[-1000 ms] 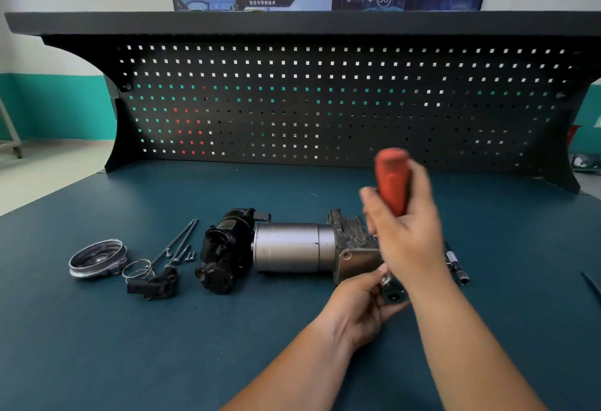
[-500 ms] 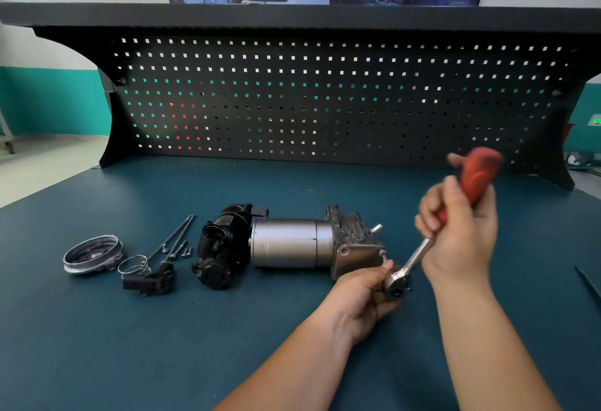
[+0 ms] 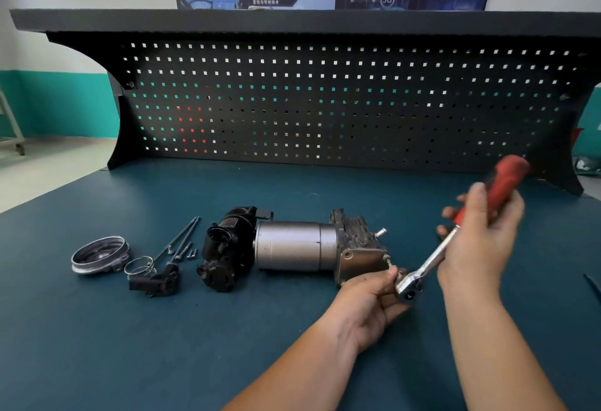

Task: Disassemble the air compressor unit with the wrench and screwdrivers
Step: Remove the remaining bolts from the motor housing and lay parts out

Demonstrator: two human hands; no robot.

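The air compressor unit (image 3: 294, 246) lies on its side mid-bench, a silver cylinder between a black motor end on the left and a grey finned block on the right. My right hand (image 3: 478, 241) grips the red handle of a ratchet wrench (image 3: 432, 258); its chrome head sits at the block's right end. My left hand (image 3: 374, 300) holds the wrench head between thumb and fingers, right beside a bolt sticking out of the block. The socket itself is hidden behind my fingers.
Removed parts lie left of the compressor: a metal end cap (image 3: 99, 254), a wire clamp ring (image 3: 140, 266), a black connector (image 3: 156, 282), long bolts (image 3: 182, 241) and small screws. A black pegboard (image 3: 325, 102) backs the bench. A thin dark tool (image 3: 592, 285) pokes in at the right edge.
My right hand has swung the red handle from upright above the block over to the right and down. My left hand has stayed on the wrench head.
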